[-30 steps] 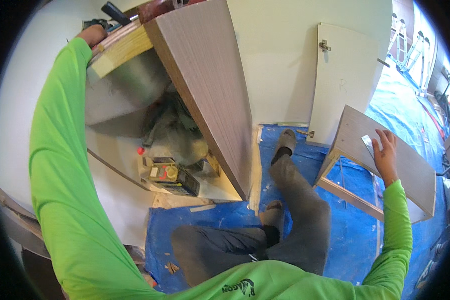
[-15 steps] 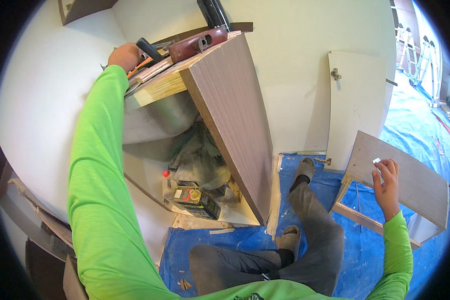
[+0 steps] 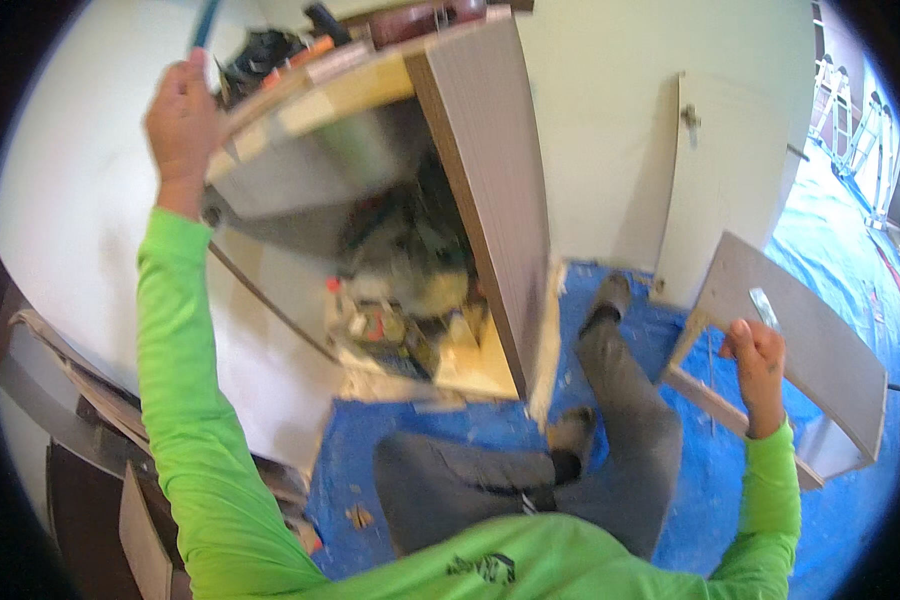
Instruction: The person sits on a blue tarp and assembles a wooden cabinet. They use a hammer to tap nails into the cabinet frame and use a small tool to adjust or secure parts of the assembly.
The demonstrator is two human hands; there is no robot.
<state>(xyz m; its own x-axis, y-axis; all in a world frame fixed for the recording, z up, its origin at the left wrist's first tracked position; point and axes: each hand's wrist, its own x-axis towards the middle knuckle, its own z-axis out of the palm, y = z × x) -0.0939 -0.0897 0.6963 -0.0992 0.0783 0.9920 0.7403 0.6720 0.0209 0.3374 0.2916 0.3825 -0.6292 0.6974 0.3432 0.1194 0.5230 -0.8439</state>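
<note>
My left hand [image 3: 182,115] is raised at the upper left, closed round a thin teal-blue stick-like tool [image 3: 206,22] whose upper end runs out of view; its exact kind does not show. Beside that hand is the cluttered top of a wooden cabinet [image 3: 475,170], where a dark red hand plane [image 3: 410,25] and a black-handled tool [image 3: 327,22] lie. On the right, my right hand [image 3: 758,370] is closed, with a small shiny whitish strip [image 3: 765,308] sticking up from it in front of a wooden box frame [image 3: 820,345].
Inside the open cabinet are a metal basin [image 3: 310,165], dark cloth and several containers, blurred. A white door panel [image 3: 720,190] leans on the wall. Blue sheeting [image 3: 450,425] covers the floor. Ladders [image 3: 855,130] stand far right; boards [image 3: 95,400] lie at left.
My left hand has left the cabinet top, moving left, and now holds the teal-blue tool. My right hand has turned and closed further, still with the small strip. The view has shifted and blurred.
</note>
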